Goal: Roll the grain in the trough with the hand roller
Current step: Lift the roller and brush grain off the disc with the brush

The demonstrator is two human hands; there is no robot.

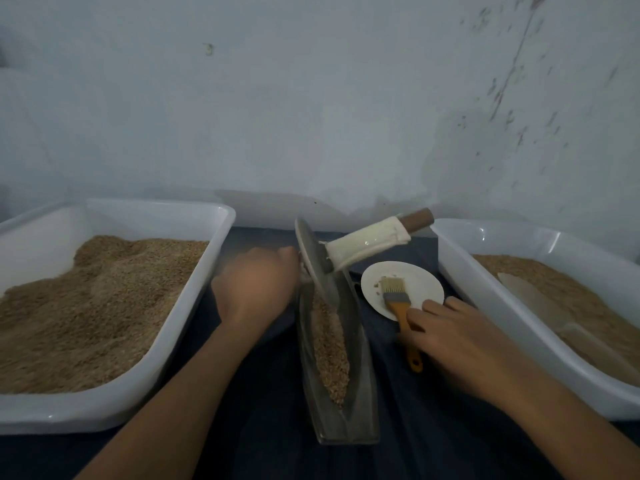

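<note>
1. Pale, stained wall (311, 98) fills the upper half of the frame; below it a dark blue cloth (433, 427) covers the work surface.
2. No brand, label or writing can be read on anything.
3. Two white tubs: the left tub (194, 306) at mid-left is heaped with grain; the right tub (485, 299) at mid-right holds grain and a pale scoop (533, 299) lying on it.
4. One narrow metal trough (360, 393) runs from the lower centre up toward the middle, with a strip of grain (329, 348) along its bottom.
5. One hand roller (311, 251) — a tilted metal disc on a cross handle — sits at the trough's far end; the cloth-wrapped right handle (367, 245), ending in bare wood, points to the upper right.
6. One left hand (256, 285), blurred, is at the disc's left side, fingers curled toward the hidden left handle; whether it actually grips cannot be told.
7. One right hand (460, 337) lies right of the trough, fingers loosely spread over the orange handle of one brush (398, 299); not clamped on it.
8. One small white plate (422, 282) sits between trough and right tub — the brush's bristles rest on it, beside a few crumbs.
</note>
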